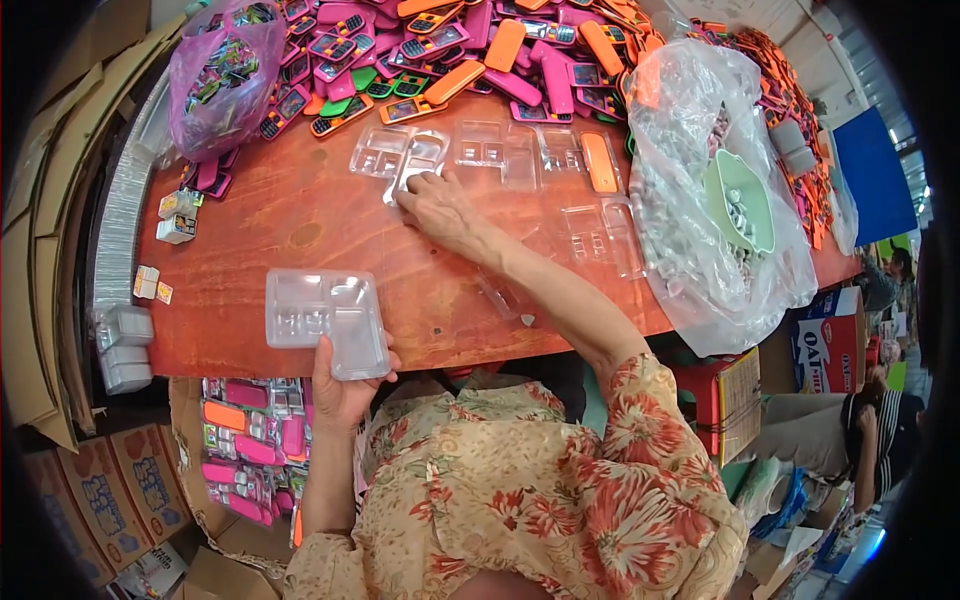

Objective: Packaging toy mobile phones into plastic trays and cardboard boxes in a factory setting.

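Note:
My left hand (345, 385) holds clear plastic blister trays (325, 310) by their lower right corner, above the table's near edge. They look nested; how many, I cannot tell. My right arm reaches across the red-brown table (240, 235). The curled fingers of my right hand (438, 208) are on the near end of another clear tray (395, 155) lying there; the fingertips are partly hidden. More clear trays (497, 152) lie to its right. One orange toy phone (600, 162) rests at the right end of that row.
A heap of pink and orange toy phones (470, 50) covers the far side. At far left stands a purple bag (225, 80). On the right, a clear bag (670, 150) of small pieces holds a green scoop (738, 200). Below left is a carton of packed toys (250, 440). Another person (850, 430) is at right.

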`<control>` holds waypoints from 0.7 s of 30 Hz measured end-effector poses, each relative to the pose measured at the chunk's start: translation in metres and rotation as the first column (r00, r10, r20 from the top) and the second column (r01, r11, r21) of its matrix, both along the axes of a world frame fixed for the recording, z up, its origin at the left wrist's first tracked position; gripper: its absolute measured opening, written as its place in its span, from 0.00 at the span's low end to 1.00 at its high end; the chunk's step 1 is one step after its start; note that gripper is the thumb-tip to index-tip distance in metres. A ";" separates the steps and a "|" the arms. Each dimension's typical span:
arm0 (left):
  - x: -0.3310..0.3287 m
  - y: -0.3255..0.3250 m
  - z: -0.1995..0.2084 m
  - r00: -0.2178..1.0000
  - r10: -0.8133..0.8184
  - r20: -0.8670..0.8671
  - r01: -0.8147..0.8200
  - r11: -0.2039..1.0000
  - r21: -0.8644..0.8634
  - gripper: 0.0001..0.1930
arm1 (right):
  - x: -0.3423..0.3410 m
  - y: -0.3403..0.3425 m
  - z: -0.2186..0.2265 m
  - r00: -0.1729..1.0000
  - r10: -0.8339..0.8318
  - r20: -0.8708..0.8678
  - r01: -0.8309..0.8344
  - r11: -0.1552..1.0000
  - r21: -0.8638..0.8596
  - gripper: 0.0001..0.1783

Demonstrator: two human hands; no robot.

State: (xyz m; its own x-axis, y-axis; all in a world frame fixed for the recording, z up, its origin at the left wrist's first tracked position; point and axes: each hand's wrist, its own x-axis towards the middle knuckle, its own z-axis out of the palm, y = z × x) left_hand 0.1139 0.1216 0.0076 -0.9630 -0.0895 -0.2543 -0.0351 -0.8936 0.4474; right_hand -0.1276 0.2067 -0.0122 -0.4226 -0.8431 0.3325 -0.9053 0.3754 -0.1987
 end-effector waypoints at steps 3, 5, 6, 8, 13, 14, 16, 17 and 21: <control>0.000 0.001 0.000 1.000 -0.014 -0.013 0.014 1.000 -0.008 0.32 | -0.005 0.009 -0.008 0.992 -0.080 -0.096 0.078 0.997 -0.027 0.11; -0.002 0.000 -0.003 1.000 -0.024 -0.006 0.023 1.000 -0.016 0.32 | -0.006 0.025 0.003 0.997 -0.011 -0.077 0.000 0.990 -0.143 0.15; -0.001 -0.002 -0.005 1.000 -0.014 -0.002 0.014 1.000 -0.019 0.32 | 0.002 0.037 0.026 0.999 0.017 -0.036 -0.019 0.998 -0.055 0.17; 0.000 -0.003 -0.005 1.000 -0.017 0.003 0.017 1.000 -0.026 0.32 | 0.005 0.070 0.038 0.998 0.046 0.036 -0.039 0.983 -0.182 0.17; 0.024 -0.003 0.002 0.998 -0.020 0.067 0.023 0.999 -0.041 0.32 | 0.061 0.153 0.070 0.839 -0.092 0.537 0.216 0.961 -0.173 0.11; 0.026 -0.003 0.002 0.998 -0.039 0.051 0.041 0.998 -0.038 0.32 | 0.079 0.164 0.078 0.762 -0.134 0.633 0.299 0.940 -0.161 0.10; 0.033 0.000 0.002 0.997 -0.047 0.067 0.050 0.998 -0.032 0.33 | 0.106 0.181 0.062 0.547 -0.020 0.837 0.353 0.912 -0.209 0.11; 0.036 0.003 0.003 0.996 -0.055 0.075 0.057 0.998 -0.027 0.33 | 0.120 0.180 0.068 0.380 0.025 0.925 0.329 0.931 -0.160 0.10; 0.034 0.018 0.005 0.976 -0.212 0.053 0.215 0.974 -0.072 0.35 | 0.145 0.144 0.062 0.094 -0.081 0.992 -0.180 0.979 0.097 0.11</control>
State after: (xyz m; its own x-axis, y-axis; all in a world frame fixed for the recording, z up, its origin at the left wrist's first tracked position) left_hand 0.1478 0.1398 0.0131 -0.9497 0.0959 -0.2982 -0.2431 -0.8260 0.5085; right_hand 0.0175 0.3504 0.0496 -0.2131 -0.8538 -0.4750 0.0418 0.4777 -0.8775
